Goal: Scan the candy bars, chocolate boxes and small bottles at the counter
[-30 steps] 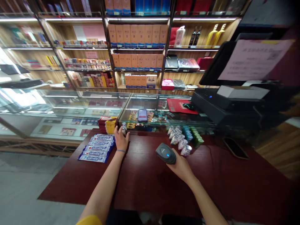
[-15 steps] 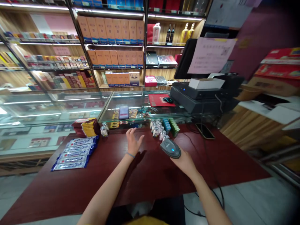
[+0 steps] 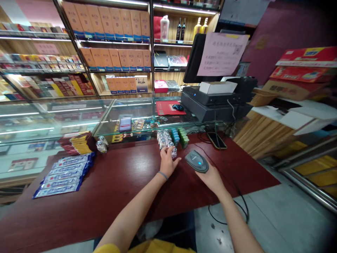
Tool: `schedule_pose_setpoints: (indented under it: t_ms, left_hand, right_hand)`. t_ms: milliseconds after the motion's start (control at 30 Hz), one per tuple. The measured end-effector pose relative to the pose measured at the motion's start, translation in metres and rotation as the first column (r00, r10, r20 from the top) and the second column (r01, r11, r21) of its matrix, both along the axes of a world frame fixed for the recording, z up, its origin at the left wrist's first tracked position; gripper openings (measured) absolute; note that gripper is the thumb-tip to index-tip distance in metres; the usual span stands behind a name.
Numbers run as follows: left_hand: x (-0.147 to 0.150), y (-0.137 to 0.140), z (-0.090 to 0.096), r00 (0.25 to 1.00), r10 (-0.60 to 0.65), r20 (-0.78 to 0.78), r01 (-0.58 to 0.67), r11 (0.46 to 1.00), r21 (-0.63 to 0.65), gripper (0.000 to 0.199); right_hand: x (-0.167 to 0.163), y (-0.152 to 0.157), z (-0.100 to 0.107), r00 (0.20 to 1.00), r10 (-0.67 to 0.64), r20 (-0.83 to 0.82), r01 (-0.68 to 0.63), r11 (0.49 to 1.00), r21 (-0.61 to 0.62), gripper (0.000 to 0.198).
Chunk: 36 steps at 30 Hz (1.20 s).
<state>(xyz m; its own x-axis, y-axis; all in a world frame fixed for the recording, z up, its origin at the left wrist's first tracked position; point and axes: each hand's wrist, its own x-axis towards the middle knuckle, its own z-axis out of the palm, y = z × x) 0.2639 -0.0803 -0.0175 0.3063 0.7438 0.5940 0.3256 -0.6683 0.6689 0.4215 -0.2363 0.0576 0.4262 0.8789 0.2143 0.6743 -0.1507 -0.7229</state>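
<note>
My left hand (image 3: 168, 164) is at the front end of a group of small white bottles with silvery caps (image 3: 162, 140). Its thumb stands apart from its fingers, and the nearest bottle shows just beyond them. Whether the fingertips touch that bottle I cannot tell. In my right hand (image 3: 211, 178) is a grey barcode scanner (image 3: 197, 161) with a blue light on top, held above the table to the right of the bottles. Blue-green small packs (image 3: 175, 136) and green ones (image 3: 183, 137) stand in rows beside the bottles.
Blue-and-white packets (image 3: 63, 175), stacked red-and-yellow packs (image 3: 79, 143) and two small bottles (image 3: 102, 144) are on the left of the dark red table (image 3: 118, 189). A phone (image 3: 217, 140) lies at the right. Behind are a glass counter (image 3: 137, 107) and a monitor (image 3: 195, 58). Cables hang near my right arm.
My left hand has moved right across the table to the white bottles. My right hand still holds the scanner, now farther from the bottles. The view has turned somewhat to the right.
</note>
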Motion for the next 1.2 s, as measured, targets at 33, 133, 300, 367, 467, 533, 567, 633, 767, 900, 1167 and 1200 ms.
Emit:
schedule_pose_setpoints:
  t_ms: [33, 133, 300, 367, 467, 533, 567, 633, 767, 900, 1167, 1200]
  left_hand:
    - [0.001, 0.0, -0.001, 1.0, -0.002, -0.011, 0.002, 1.0, -0.007, 0.067]
    - [0.003, 0.001, -0.004, 1.0, -0.012, -0.01, 0.011, 1.0, -0.018, 0.061]
    - [-0.001, 0.004, -0.003, 0.996, -0.073, 0.043, 0.075, 0.997, -0.035, 0.046]
    - [-0.008, 0.005, 0.0, 0.992, -0.083, 0.097, 0.089, 0.994, -0.055, 0.043]
    - [-0.03, 0.008, 0.008, 0.967, -0.094, 0.237, 0.135, 0.977, -0.164, 0.043]
    - [-0.051, 0.013, 0.015, 0.924, -0.113, 0.366, 0.229, 0.929, -0.292, 0.048]
    - [-0.064, 0.017, 0.017, 0.893, -0.114, 0.436, 0.287, 0.89, -0.354, 0.052]
    - [-0.092, 0.027, 0.022, 0.825, -0.084, 0.558, 0.389, 0.801, -0.456, 0.061]
    - [-0.154, 0.052, 0.027, 0.738, 0.044, 0.674, 0.493, 0.647, -0.582, 0.068]
    - [-0.208, 0.071, 0.033, 0.698, 0.116, 0.707, 0.517, 0.602, -0.609, 0.064]
    - [-0.265, 0.087, 0.029, 0.635, 0.223, 0.74, 0.543, 0.553, -0.632, 0.061]
    - [-0.268, 0.089, 0.027, 0.625, 0.241, 0.742, 0.539, 0.555, -0.634, 0.061]
  right_hand:
    - [0.002, -0.001, -0.001, 1.0, -0.001, 0.001, 0.001, 1.0, 0.003, 0.052]
    - [0.005, 0.0, -0.003, 1.0, -0.009, 0.011, 0.009, 1.0, -0.004, 0.052]
    - [0.004, 0.004, -0.005, 0.999, -0.027, 0.034, 0.028, 0.999, -0.037, 0.051]
    - [0.0, 0.006, -0.003, 0.999, -0.025, 0.031, 0.026, 0.999, -0.039, 0.047]
    - [-0.008, 0.011, 0.0, 1.0, 0.001, 0.019, -0.001, 1.0, -0.018, 0.045]
    - [-0.017, 0.017, 0.003, 1.0, 0.018, 0.019, -0.018, 1.0, -0.012, 0.043]
    - [-0.023, 0.02, 0.004, 0.999, 0.029, 0.02, -0.029, 0.999, -0.013, 0.04]
    - [-0.035, 0.028, 0.005, 0.998, 0.059, 0.019, -0.059, 0.998, -0.016, 0.033]
    - [-0.065, 0.049, 0.005, 0.992, 0.12, 0.029, -0.119, 0.992, -0.037, 0.027]
    - [-0.094, 0.071, 0.004, 0.975, 0.216, 0.046, -0.213, 0.974, -0.072, 0.04]
    - [-0.155, 0.108, 0.006, 0.891, 0.454, 0.016, -0.452, 0.89, -0.049, 0.05]
    - [-0.162, 0.11, 0.006, 0.882, 0.47, 0.04, -0.466, 0.881, -0.078, 0.051]
